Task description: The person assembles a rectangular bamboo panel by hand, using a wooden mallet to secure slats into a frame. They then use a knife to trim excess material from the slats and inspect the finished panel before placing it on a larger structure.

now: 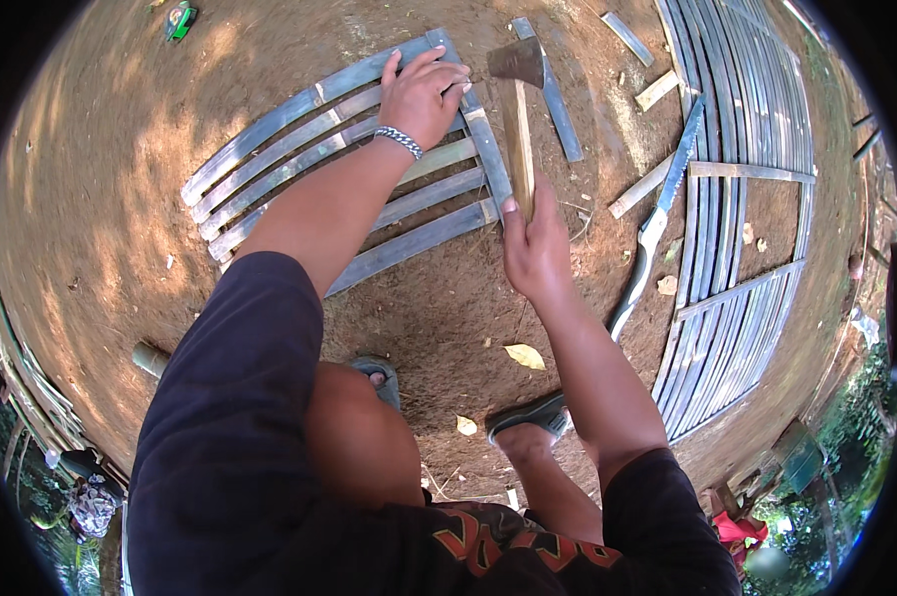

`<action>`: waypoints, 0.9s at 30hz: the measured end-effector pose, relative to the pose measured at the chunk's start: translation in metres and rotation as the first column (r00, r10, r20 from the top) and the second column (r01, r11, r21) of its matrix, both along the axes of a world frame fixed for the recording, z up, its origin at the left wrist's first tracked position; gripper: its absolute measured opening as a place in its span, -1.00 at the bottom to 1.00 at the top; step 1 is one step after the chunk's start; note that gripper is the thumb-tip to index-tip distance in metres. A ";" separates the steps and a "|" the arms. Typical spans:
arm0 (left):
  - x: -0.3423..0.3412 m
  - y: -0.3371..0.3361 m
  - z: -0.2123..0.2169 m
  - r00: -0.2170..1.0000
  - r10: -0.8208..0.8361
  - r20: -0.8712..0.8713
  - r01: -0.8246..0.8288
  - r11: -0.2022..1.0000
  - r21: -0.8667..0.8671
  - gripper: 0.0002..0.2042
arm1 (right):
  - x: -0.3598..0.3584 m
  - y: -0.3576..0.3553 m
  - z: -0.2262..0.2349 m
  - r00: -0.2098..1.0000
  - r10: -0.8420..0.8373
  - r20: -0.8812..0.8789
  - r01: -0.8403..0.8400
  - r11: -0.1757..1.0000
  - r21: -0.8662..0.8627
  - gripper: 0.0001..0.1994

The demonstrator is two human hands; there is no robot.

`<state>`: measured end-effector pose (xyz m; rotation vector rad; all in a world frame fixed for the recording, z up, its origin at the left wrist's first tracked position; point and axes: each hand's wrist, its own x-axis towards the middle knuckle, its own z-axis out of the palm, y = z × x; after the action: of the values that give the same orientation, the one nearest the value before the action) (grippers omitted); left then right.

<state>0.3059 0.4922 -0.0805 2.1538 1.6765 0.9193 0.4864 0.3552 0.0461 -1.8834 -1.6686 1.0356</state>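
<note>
On the dirt | left hand [424, 94] flat, fingers spread, on slat panel [369, 169] | right hand [534, 248] clamped on hammer [518, 109] handle above panel's edge

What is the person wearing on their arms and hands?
Both arms come out of short, dark navy sleeves and are bare below them. The left hand has a silver chain-link bracelet round its wrist. The right hand wears nothing: no glove, ring or watch shows. The dark shirt has an orange pattern near its lower front.
</note>
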 end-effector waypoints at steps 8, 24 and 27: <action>-0.001 0.000 -0.002 1.000 0.020 0.015 -0.020 0.999 -0.037 -0.89 | -0.002 0.014 -0.015 0.990 0.079 0.120 -0.059 0.985 -0.161 -0.48; -0.001 0.000 -0.002 0.999 0.010 0.040 -0.009 1.000 -0.023 -0.87 | -0.002 0.014 -0.012 0.993 0.046 0.113 -0.040 0.998 -0.057 -0.47; 0.001 0.001 0.002 1.000 -0.002 0.027 0.004 0.998 -0.062 -0.87 | 0.001 0.017 -0.013 0.988 0.048 0.145 -0.040 0.998 -0.057 -0.46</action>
<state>0.3074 0.4935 -0.0782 2.0938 1.6663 0.8801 0.4869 0.3724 0.0332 -2.0087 -1.7884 0.9894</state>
